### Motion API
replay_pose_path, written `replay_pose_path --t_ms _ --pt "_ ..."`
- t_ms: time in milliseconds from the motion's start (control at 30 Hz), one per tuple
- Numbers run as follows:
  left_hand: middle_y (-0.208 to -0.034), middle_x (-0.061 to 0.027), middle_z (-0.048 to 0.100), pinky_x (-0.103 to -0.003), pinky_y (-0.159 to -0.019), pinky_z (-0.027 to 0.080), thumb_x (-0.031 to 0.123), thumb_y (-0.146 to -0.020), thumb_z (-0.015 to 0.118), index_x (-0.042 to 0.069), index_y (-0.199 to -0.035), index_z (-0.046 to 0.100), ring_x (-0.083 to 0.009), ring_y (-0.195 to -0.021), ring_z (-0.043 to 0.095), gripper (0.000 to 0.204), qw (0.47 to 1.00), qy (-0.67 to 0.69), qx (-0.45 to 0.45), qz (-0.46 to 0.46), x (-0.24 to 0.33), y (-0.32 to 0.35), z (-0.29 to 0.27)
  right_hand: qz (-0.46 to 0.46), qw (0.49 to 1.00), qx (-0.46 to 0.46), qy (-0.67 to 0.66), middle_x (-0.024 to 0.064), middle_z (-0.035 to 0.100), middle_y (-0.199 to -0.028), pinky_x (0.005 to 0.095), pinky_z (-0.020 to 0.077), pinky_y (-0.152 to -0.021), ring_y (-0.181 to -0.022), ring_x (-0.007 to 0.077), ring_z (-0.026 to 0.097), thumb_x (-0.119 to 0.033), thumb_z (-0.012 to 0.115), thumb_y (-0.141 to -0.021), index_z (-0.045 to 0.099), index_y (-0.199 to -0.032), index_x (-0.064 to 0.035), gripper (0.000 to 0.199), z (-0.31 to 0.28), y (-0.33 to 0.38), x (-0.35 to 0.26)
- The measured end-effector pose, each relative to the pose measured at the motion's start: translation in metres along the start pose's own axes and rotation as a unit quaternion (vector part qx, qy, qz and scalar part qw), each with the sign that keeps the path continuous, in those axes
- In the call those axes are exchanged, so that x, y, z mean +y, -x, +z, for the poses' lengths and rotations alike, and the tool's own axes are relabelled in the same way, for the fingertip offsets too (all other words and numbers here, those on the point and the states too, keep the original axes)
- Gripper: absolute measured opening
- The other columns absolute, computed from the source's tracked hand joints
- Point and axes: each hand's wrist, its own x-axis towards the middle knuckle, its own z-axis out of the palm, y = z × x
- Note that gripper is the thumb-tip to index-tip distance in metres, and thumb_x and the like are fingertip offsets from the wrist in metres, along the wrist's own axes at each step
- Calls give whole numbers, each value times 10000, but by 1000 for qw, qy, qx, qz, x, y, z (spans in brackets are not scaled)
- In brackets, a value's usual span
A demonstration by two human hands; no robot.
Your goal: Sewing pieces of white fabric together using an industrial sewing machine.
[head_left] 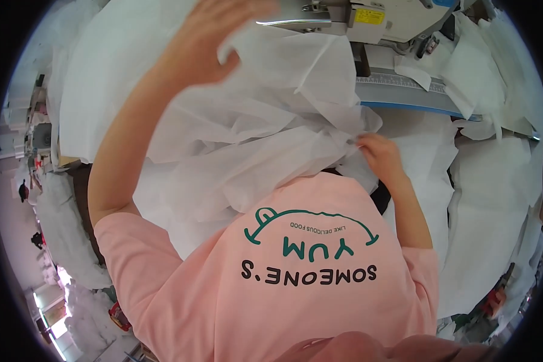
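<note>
A large sheet of thin white fabric lies bunched and wrinkled in front of me, down to my lap. My right hand pinches the gathered edge of this fabric, just right of the middle. Raised over the far left part of the cloth is my left hand, its thumb apart from the stretched fingers and nothing held in it. Motion blurs its fingertips. Beyond the fabric stands a pale sewing machine with a yellow label, its needle area partly cut off by the upper edge.
A grey table edge with a ruler scale and blue trim runs below the machine. Loose white scraps lie at the far right. More white cloth hangs down on the right, and white fabric piles stand at the left.
</note>
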Motion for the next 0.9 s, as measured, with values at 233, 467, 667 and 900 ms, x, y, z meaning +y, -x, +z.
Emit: replay_pose_path --t_ms 233,467,667,900 --pt "-1300 11 460 -508 -1051 249 234 -676 700 197 -1138 528 -164 -1253 381 495 973 -91 -180 117 36 26 -8 -362 923 131 -2 133 605 -1112 387 452 -840 -1050 317 555 -56 665 -609 642 -737 -112 142 -74 10 -125" --pt "-1425 -89 269 -556 -1056 171 85 -720 652 209 -1400 254 -308 -1321 242 797 958 -193 -35 210 13 -15 -23 -267 921 256 120 109 639 -1027 345 455 -797 -993 284 580 -64 651 -697 661 -772 -78 77 -41 -79 -121" --pt "-965 -80 652 -310 -801 486 274 -704 730 14 -976 618 -292 -903 610 393 888 86 -391 -226 66 -59 37 -148 843 -338 -390 87 667 -908 276 461 -772 -852 119 601 -72 623 -723 668 -899 -23 188 -25 -50 -57" --pt "-988 -136 643 -307 -821 474 252 -749 678 -28 -1089 589 -219 -893 607 450 871 294 -246 -307 44 -15 74 -173 945 274 -35 88 627 -961 295 486 -710 -802 213 619 7 616 -678 628 -844 -42 173 -42 -22 -54"
